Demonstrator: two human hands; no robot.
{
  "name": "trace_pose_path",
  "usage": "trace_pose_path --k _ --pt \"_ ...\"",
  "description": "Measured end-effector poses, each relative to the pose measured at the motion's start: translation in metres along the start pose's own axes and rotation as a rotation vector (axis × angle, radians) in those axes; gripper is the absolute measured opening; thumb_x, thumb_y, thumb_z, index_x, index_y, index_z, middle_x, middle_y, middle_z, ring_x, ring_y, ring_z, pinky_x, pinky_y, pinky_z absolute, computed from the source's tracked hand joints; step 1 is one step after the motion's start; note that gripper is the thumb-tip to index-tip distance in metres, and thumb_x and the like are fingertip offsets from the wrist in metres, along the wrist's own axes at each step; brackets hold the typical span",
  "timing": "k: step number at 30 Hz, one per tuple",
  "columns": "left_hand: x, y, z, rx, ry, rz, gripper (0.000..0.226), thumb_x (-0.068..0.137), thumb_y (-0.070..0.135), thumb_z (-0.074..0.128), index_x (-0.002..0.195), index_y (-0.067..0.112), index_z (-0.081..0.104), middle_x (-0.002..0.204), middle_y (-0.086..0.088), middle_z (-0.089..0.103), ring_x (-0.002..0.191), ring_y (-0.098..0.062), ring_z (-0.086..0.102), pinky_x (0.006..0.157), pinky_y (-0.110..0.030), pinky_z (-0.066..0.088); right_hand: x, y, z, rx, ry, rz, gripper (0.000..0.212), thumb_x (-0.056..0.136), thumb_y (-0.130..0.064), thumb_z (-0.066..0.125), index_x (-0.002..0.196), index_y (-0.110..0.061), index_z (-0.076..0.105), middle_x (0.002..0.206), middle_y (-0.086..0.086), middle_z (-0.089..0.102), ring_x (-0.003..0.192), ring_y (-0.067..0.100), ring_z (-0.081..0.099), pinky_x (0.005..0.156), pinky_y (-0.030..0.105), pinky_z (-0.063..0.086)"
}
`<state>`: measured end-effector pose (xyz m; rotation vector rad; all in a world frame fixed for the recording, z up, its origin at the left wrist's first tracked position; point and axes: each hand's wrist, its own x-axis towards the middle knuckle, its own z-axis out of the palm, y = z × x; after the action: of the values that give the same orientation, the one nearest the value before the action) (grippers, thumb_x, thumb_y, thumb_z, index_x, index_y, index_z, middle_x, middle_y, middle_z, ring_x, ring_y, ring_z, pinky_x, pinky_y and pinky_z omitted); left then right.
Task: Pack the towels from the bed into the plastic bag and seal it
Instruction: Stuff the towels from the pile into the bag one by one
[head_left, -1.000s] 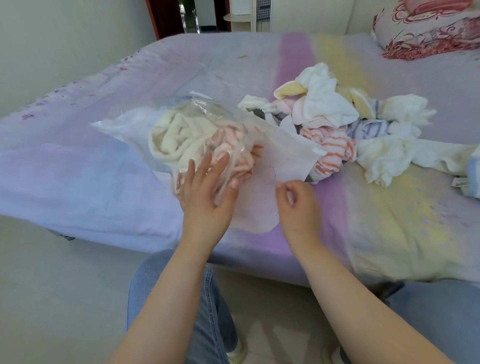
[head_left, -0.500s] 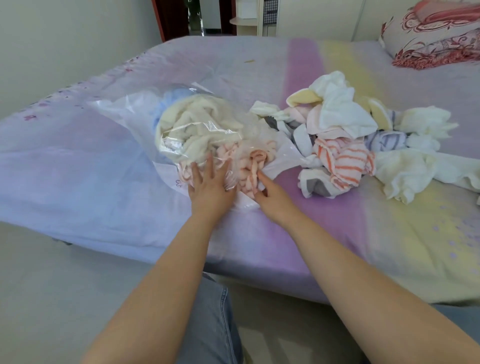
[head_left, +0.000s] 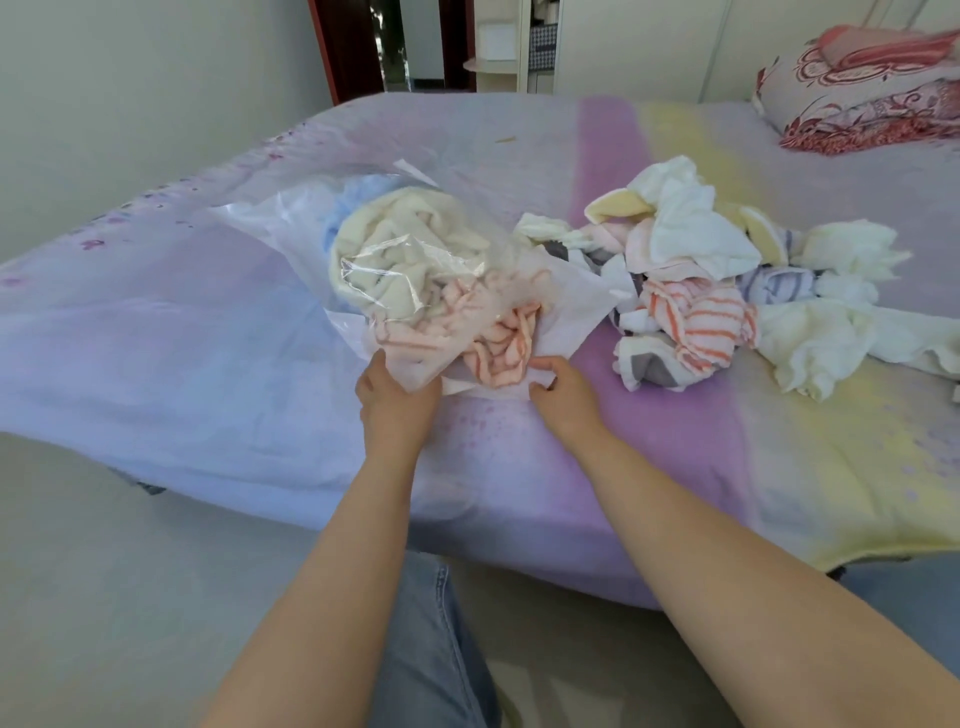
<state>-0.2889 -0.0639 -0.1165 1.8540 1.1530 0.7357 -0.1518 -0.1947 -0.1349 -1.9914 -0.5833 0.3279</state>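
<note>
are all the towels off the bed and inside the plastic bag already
No, a pile of loose towels lies on the bed to the right of the bag.

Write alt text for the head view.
Two hands, left hand and right hand, grip the open end of a plastic bag stuffed with towels on a bed. A pile of loose towels lies beside it.

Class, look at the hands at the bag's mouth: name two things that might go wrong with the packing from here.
1. The striped towel bulges at the bag mouth, so it may slip out or get caught in the seal.
2. A pile remains on the bed; the bag looks fairly full and may not take it all.
</note>
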Motion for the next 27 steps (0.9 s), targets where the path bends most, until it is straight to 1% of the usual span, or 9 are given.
trace_pose_path --k 3,6,9,11,16,20,22,24,27 --pt "-0.017 -0.002 -0.011 -0.122 0.005 -0.070 0.079 0.086 0.021 0.066 0.149 0.022 0.019 0.149 -0.016 0.024 0.119 -0.030 0.046 0.094 -0.035 0.042 -0.018 -0.004 -0.004 -0.097 -0.146 0.015 0.041 0.093 -0.011 0.053 0.134 -0.013 0.050 0.111 0.002 0.057 0.093 0.017 0.054 0.074 0.019 0.038" --pt "-0.036 0.002 -0.023 -0.013 0.018 0.066 0.086 0.080 0.003 0.058 0.152 0.026 0.017 0.150 -0.006 0.014 0.091 -0.028 0.053 0.071 -0.032 0.042 -0.036 -0.012 -0.013 -0.279 -0.340 -0.039 0.048 0.095 -0.011 0.050 0.143 -0.012 0.043 0.144 0.007 0.045 0.126 0.021 0.048 0.094 0.017 0.034" --pt "-0.048 0.008 -0.028 0.224 0.028 0.286 0.093 0.075 -0.005 0.051 0.152 0.035 0.015 0.157 -0.004 0.008 0.086 -0.032 0.056 0.054 -0.029 0.036 -0.044 -0.024 -0.025 -0.541 -0.490 -0.072 0.050 0.097 -0.016 0.046 0.146 -0.021 0.037 0.154 0.004 0.030 0.140 0.023 0.033 0.109 0.026 0.028" --pt "-0.052 0.015 -0.031 0.341 -0.009 0.327 0.095 0.076 -0.007 0.048 0.152 0.036 0.012 0.161 -0.006 0.006 0.095 -0.037 0.060 0.058 -0.030 0.039 -0.048 -0.035 -0.033 -0.657 -0.535 -0.089 0.049 0.097 -0.018 0.044 0.146 -0.020 0.037 0.155 0.004 0.030 0.141 0.023 0.032 0.112 0.029 0.028" --pt "-0.062 0.026 -0.031 0.495 -0.116 0.357 0.068 0.086 0.005 0.047 0.149 0.018 0.025 0.158 -0.015 0.023 0.110 -0.039 0.054 0.072 -0.037 0.042 -0.050 -0.062 -0.054 -0.868 -0.584 -0.114 0.051 0.100 -0.021 0.039 0.149 -0.011 0.030 0.157 0.007 0.027 0.142 0.025 0.029 0.111 0.032 0.027" --pt "-0.061 0.026 -0.032 0.719 0.000 0.387 0.027 0.093 0.026 0.049 0.111 0.012 0.063 0.153 -0.017 0.036 0.138 -0.044 0.032 0.101 -0.048 0.039 -0.039 -0.060 -0.056 -0.717 -0.492 -0.098 0.052 0.097 -0.014 0.038 0.148 -0.019 0.031 0.146 0.008 0.042 0.128 0.028 0.045 0.093 0.028 0.039" --pt "-0.058 0.029 -0.032 0.806 0.129 0.502 0.018 0.080 0.024 0.057 0.087 0.011 0.068 0.119 -0.017 0.062 0.108 -0.041 0.056 0.077 -0.042 0.043 -0.041 -0.057 -0.052 -0.578 -0.395 -0.127 0.060 0.096 -0.012 0.037 0.150 -0.032 0.021 0.107 0.003 0.058 0.094 0.027 0.057 0.074 0.028 0.044" --pt "-0.051 0.035 -0.030 0.845 0.218 0.603 0.021 0.072 0.024 0.055 0.085 0.013 0.067 0.083 -0.011 0.059 0.071 -0.032 0.057 0.059 -0.034 0.032 -0.044 -0.056 -0.048 -0.517 -0.342 -0.212 0.068 0.094 -0.010 0.037 0.149 -0.041 0.012 0.078 -0.004 0.051 0.067 0.022 0.053 0.057 0.030 0.041" --pt "-0.047 0.053 -0.029 0.795 0.129 0.708 0.033 0.085 0.027 0.048 0.108 0.012 0.065 0.080 -0.011 0.061 0.059 -0.033 0.060 0.054 -0.032 0.032 -0.044 -0.063 -0.041 -0.474 -0.320 -0.325 0.066 0.095 -0.013 0.037 0.149 -0.039 0.010 0.098 -0.001 0.054 0.077 0.027 0.057 0.065 0.034 0.046"
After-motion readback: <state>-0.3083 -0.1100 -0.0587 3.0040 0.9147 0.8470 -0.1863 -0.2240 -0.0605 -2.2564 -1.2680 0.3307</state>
